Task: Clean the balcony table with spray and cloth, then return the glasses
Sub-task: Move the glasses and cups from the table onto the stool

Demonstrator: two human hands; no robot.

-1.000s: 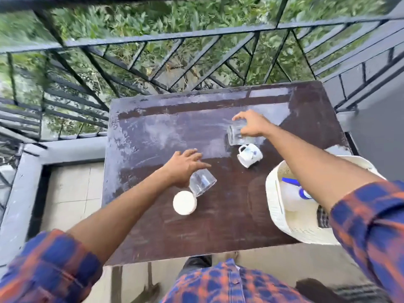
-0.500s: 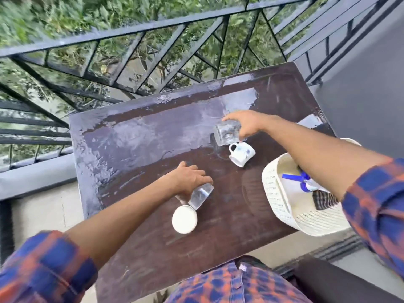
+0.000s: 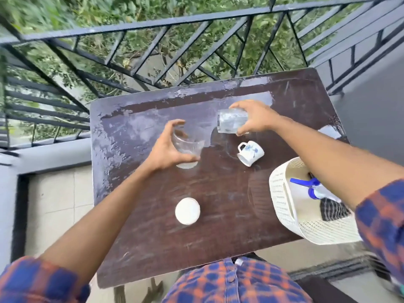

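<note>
Head view, from the near edge of the counter (image 3: 218, 248) outward. Nearest on the dark top, toward the near edge, lies a white lid (image 3: 187, 211), standing clear of everything else. At the right edge a white basket (image 3: 282, 193) overhangs the counter and holds the spray (image 3: 312, 189) and a dark checked cloth (image 3: 334, 209); with both tools put away and the far half of the top showing a wet sheen, the cleaning step appears finished. Mid-counter, the left hand (image 3: 168, 149) is wrapped around a clear glass (image 3: 189, 147), tilted, its base low over the surface; whether it touches the top cannot be told. Just right of it a small white cup (image 3: 250, 153) with a blue print lies tipped on its side. Beyond the cup, the right hand (image 3: 255, 118) grips a second glass (image 3: 232, 123), held sideways and clear of the counter. What remains, by this reading, is setting both glasses upright; the tipped cup sits near the likely placing spots, and the slick surface may let glass slide. A dark railing (image 3: 153, 27) backs the far edge.
</note>
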